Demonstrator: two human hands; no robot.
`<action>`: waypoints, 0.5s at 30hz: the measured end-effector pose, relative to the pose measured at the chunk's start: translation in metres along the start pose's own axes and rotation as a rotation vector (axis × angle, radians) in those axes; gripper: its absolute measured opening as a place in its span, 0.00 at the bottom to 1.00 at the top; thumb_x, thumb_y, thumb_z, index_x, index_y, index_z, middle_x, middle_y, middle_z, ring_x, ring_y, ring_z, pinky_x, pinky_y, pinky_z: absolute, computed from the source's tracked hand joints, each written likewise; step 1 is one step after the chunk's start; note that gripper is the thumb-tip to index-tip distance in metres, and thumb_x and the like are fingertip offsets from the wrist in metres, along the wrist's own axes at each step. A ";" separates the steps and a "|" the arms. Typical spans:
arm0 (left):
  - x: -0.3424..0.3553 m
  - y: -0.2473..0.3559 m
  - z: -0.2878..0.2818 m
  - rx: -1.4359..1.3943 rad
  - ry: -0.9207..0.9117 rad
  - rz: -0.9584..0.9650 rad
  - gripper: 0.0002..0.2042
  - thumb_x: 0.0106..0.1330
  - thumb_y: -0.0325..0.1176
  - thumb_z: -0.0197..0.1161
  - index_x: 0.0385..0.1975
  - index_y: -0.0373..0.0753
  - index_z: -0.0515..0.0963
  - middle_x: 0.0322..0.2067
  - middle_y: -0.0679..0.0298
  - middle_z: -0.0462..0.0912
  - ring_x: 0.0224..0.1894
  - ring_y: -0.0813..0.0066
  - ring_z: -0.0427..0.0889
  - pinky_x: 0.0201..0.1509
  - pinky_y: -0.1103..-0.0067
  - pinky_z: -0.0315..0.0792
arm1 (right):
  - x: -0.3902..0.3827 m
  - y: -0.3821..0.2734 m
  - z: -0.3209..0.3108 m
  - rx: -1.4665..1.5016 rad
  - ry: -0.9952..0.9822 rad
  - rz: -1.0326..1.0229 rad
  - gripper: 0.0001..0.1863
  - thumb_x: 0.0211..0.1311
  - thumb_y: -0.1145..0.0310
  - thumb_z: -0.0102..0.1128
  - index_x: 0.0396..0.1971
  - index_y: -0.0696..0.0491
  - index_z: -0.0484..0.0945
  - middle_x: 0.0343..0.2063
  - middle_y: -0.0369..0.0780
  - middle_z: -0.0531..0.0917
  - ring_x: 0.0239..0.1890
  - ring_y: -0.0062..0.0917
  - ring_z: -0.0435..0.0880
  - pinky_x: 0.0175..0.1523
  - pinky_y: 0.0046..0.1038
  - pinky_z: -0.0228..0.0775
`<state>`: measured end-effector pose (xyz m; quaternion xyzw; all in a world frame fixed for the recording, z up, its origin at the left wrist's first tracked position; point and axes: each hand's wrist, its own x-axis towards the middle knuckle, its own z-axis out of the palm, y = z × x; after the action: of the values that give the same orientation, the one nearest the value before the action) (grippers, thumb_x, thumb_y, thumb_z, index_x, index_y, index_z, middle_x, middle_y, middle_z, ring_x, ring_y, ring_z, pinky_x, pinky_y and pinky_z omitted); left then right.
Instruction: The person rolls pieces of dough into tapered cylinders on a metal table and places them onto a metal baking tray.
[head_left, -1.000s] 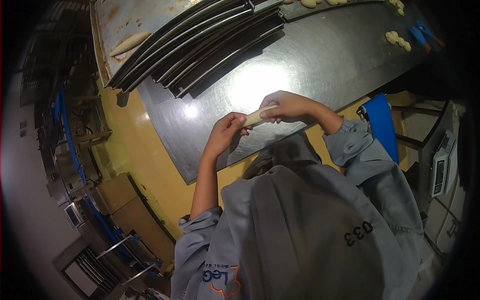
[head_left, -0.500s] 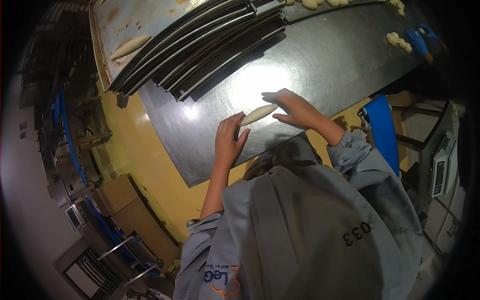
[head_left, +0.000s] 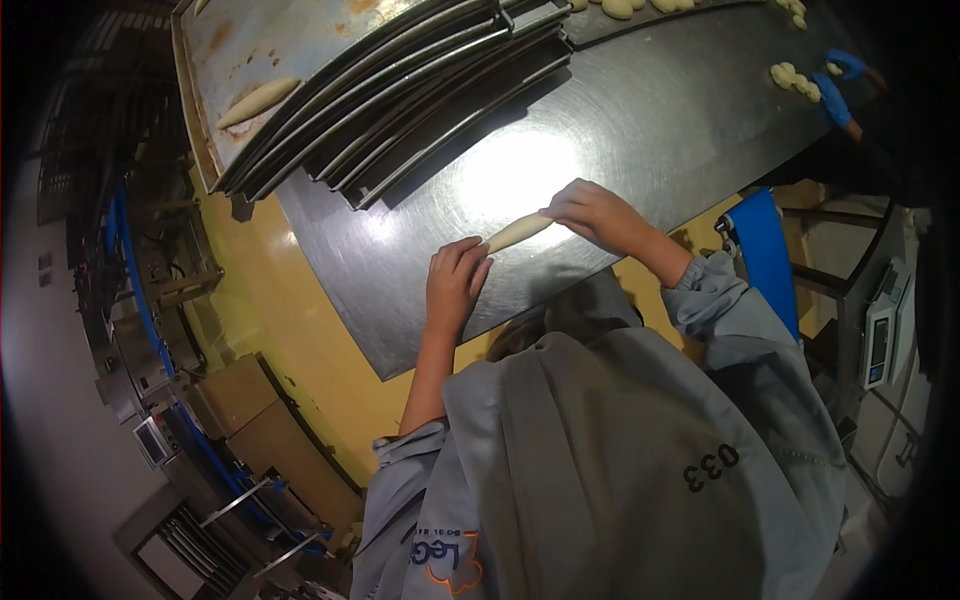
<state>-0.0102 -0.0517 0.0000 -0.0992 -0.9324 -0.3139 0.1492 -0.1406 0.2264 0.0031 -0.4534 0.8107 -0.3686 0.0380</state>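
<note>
A pale, tapered piece of dough [head_left: 517, 232] lies on the steel table [head_left: 660, 140]. My left hand [head_left: 452, 285] rests its fingertips at the left end of the dough, fingers loosely extended and not gripping. At the other end, my right hand [head_left: 595, 218] has its fingers draped over the tip, also open and pressing from above. Up on a metal tray [head_left: 230, 55] at the upper left lies a similar dough piece [head_left: 255, 103], beside a stack of overlapping trays [head_left: 430, 115].
Several dough pieces [head_left: 620, 8] sit along the top edge, more lumps [head_left: 793, 80] at upper right near a co-worker's blue-gloved hands [head_left: 832, 98]. A blue belt [head_left: 762, 262] and a scale [head_left: 880, 330] stand right; conveyor machinery [head_left: 150, 320] runs along the left.
My hands went from pinching the dough to lying over its ends; since the middle frame, my right fingers have lowered onto the tip. The co-worker's gloved hands moved slightly.
</note>
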 end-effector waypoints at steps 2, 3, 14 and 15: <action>-0.004 0.000 0.000 -0.024 -0.028 -0.056 0.09 0.62 0.26 0.73 0.41 0.40 0.82 0.41 0.62 0.86 0.44 0.60 0.83 0.49 0.68 0.74 | -0.001 0.001 -0.002 -0.025 -0.034 0.038 0.10 0.64 0.71 0.67 0.44 0.53 0.85 0.41 0.39 0.84 0.46 0.35 0.82 0.54 0.34 0.76; -0.002 -0.004 -0.001 -0.032 -0.043 -0.074 0.09 0.61 0.26 0.73 0.40 0.41 0.83 0.41 0.62 0.86 0.45 0.60 0.83 0.49 0.68 0.74 | -0.001 0.001 -0.004 -0.007 -0.040 0.088 0.10 0.66 0.70 0.66 0.46 0.52 0.85 0.43 0.39 0.84 0.48 0.34 0.82 0.55 0.34 0.75; -0.017 0.003 -0.035 0.279 -0.182 -0.007 0.18 0.65 0.29 0.70 0.55 0.49 0.85 0.58 0.61 0.82 0.59 0.58 0.80 0.64 0.66 0.69 | -0.031 0.002 -0.034 -0.313 0.047 0.025 0.17 0.64 0.63 0.69 0.54 0.42 0.86 0.61 0.36 0.82 0.63 0.34 0.78 0.69 0.34 0.65; -0.015 0.007 -0.041 0.343 -0.213 -0.006 0.18 0.66 0.29 0.68 0.57 0.49 0.85 0.60 0.60 0.81 0.61 0.57 0.80 0.66 0.66 0.68 | -0.030 0.004 -0.034 -0.316 0.065 0.052 0.17 0.65 0.64 0.68 0.54 0.43 0.86 0.61 0.37 0.81 0.63 0.35 0.78 0.68 0.33 0.66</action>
<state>0.0146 -0.0729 0.0301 -0.1020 -0.9830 -0.1388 0.0636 -0.1394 0.2697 0.0176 -0.4206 0.8708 -0.2496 -0.0506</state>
